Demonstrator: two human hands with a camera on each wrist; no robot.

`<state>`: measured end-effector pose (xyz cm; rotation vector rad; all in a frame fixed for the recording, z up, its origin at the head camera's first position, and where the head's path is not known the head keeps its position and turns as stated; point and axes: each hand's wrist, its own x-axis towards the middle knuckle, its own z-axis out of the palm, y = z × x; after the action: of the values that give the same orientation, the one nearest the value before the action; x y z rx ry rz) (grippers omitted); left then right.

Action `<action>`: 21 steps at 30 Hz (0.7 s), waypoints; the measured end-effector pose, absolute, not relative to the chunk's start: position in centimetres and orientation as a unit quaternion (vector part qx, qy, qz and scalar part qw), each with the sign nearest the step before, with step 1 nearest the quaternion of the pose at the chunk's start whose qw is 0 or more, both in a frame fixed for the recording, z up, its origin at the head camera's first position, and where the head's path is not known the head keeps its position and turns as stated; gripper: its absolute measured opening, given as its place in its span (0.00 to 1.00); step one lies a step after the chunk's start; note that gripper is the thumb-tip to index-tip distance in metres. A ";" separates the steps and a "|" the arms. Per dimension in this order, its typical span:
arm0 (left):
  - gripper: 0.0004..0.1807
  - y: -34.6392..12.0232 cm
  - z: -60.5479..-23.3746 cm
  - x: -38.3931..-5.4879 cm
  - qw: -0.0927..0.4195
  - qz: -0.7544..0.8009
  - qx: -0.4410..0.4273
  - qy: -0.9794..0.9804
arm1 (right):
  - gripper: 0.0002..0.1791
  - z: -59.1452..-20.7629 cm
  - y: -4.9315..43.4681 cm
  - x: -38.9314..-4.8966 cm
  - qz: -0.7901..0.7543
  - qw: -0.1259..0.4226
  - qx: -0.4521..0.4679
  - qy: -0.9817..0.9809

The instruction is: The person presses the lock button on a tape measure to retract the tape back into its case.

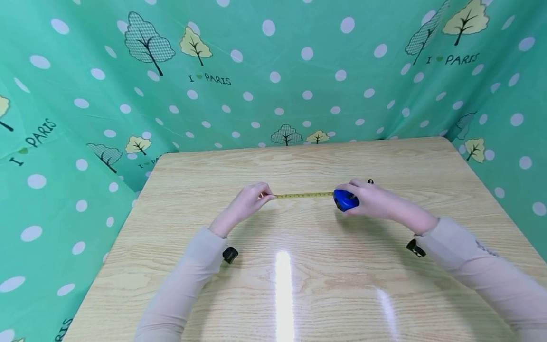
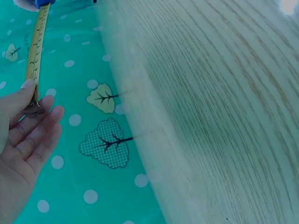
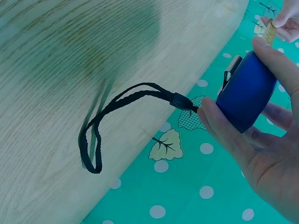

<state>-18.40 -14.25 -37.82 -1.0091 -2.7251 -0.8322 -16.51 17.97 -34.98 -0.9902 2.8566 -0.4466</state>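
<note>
A blue tape measure (image 1: 345,200) is held in the right hand (image 1: 368,198), fingers and thumb around its case. From the case a yellow blade (image 1: 304,195) runs out to the left, straight and taut above the table. The left hand (image 1: 253,199) pinches the blade's end between thumb and fingers; the metal end hook (image 2: 33,109) shows just below the thumb in the left wrist view. A black wrist strap (image 3: 96,135) hangs in a loop from the case in the right wrist view.
Both hands are over a light wood-grain table (image 1: 325,294). Behind and beside it hangs a green dotted cloth (image 1: 256,109) with printed trees. Light glares off the tabletop near the front. Dark wrist devices (image 1: 230,255) sit under the sleeves.
</note>
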 end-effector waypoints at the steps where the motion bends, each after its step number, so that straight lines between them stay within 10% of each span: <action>1: 0.04 -14.2 -37.8 -18.4 0.060 -0.276 -0.332 -0.900 | 0.33 -35.0 18.0 -16.5 -0.147 0.044 -0.323 0.934; 21: 0.05 -13.6 -37.1 -18.2 0.072 -0.279 -0.331 -0.898 | 0.34 -34.9 17.3 -16.5 -0.168 0.057 -0.324 0.929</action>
<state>-18.15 -13.64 -37.06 -0.9961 -2.7008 -0.8384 -16.53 17.33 -34.87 -0.9825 2.8179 -0.5080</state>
